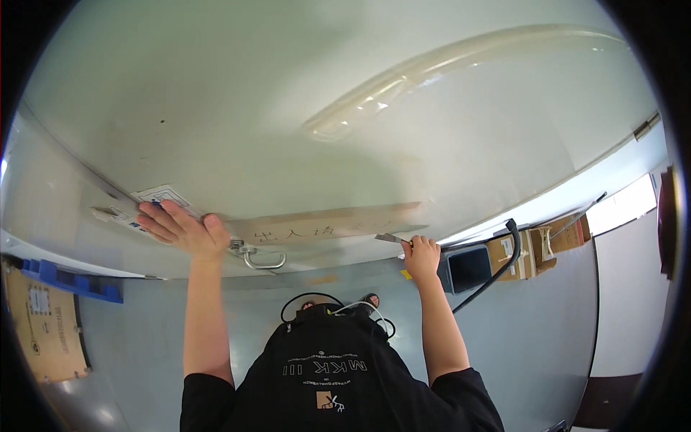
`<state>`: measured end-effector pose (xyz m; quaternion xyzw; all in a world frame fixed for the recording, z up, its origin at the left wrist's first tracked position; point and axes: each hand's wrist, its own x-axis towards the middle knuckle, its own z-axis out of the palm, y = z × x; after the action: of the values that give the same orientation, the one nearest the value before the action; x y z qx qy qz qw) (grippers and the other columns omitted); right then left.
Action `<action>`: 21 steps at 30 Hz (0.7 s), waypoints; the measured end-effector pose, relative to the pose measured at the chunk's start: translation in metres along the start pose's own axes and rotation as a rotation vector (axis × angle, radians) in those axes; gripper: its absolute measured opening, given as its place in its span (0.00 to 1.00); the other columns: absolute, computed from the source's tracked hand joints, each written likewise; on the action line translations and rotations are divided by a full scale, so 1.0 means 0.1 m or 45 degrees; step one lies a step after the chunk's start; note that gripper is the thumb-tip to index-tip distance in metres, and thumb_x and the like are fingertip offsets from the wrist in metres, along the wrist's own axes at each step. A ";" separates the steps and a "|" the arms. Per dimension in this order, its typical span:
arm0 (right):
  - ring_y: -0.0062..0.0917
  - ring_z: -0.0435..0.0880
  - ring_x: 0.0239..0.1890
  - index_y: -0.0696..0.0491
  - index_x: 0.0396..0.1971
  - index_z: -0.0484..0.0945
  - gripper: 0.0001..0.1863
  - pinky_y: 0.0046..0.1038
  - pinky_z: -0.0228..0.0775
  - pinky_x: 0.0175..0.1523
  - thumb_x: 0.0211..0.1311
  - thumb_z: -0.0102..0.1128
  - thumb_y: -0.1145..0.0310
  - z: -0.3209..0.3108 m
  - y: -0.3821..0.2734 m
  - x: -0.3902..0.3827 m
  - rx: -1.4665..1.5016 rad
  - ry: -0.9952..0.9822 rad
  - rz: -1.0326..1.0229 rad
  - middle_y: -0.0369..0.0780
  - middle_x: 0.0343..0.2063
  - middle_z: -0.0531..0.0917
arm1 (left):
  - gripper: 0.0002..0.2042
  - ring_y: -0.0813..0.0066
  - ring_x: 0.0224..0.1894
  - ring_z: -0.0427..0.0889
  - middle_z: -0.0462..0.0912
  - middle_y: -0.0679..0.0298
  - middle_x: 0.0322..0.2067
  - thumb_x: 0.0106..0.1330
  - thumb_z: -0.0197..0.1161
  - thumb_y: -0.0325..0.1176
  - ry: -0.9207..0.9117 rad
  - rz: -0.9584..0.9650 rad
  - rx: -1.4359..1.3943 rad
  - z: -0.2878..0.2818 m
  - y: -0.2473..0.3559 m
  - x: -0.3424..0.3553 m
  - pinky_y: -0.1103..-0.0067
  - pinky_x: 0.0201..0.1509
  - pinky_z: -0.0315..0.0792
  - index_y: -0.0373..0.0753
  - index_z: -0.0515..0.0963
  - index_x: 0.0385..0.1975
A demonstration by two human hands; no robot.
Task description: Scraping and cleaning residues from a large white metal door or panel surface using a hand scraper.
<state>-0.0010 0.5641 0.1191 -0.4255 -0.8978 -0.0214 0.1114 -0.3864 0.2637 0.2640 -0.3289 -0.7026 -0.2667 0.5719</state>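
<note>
My left hand [183,229] lies with fingers stretched out on a pale door [237,144], partly covering a white printed sticker [164,193]. Just right of that hand, a metal lever handle [265,261] sticks out from the door. My right hand [423,255] is closed round a utility knife [391,238] with a grey blade; a bit of yellow shows by the thumb, while the rest of the grip is hidden. The blade points left, close to the lower right end of a brown strip [324,222] with handwriting, stuck on the door.
Clear tape [410,79] curves across the door's upper part. To the right stand a dark grey bin [468,270], a black bent pole [504,266] and cardboard boxes [529,252]. At left are a blue plastic piece [72,281] and a large carton [44,324].
</note>
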 end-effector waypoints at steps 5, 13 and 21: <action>0.44 0.81 0.42 0.53 0.32 0.82 0.17 0.46 0.69 0.50 0.68 0.62 0.52 -0.07 0.08 -0.01 0.022 -0.037 0.024 0.43 0.34 0.85 | 0.37 0.39 0.81 0.32 0.40 0.43 0.80 0.80 0.34 0.56 -0.003 0.024 -0.022 0.00 0.02 0.02 0.50 0.81 0.28 0.34 0.46 0.79; 0.43 0.80 0.42 0.53 0.32 0.83 0.18 0.45 0.68 0.52 0.67 0.63 0.52 -0.10 0.04 0.04 0.025 -0.029 0.025 0.42 0.34 0.85 | 0.36 0.42 0.82 0.33 0.40 0.44 0.80 0.81 0.35 0.53 0.013 0.043 -0.013 0.00 0.03 0.05 0.52 0.81 0.28 0.33 0.45 0.79; 0.40 0.81 0.41 0.53 0.31 0.84 0.18 0.43 0.68 0.50 0.66 0.65 0.51 -0.17 0.01 0.10 -0.031 -0.045 -0.019 0.40 0.32 0.85 | 0.36 0.40 0.81 0.33 0.40 0.43 0.80 0.80 0.35 0.53 0.014 0.056 0.006 0.00 0.01 0.05 0.50 0.81 0.29 0.33 0.46 0.79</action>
<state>-0.0029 0.5698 0.1378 -0.4206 -0.9024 -0.0256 0.0900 -0.3860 0.2652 0.2689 -0.3414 -0.6927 -0.2543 0.5822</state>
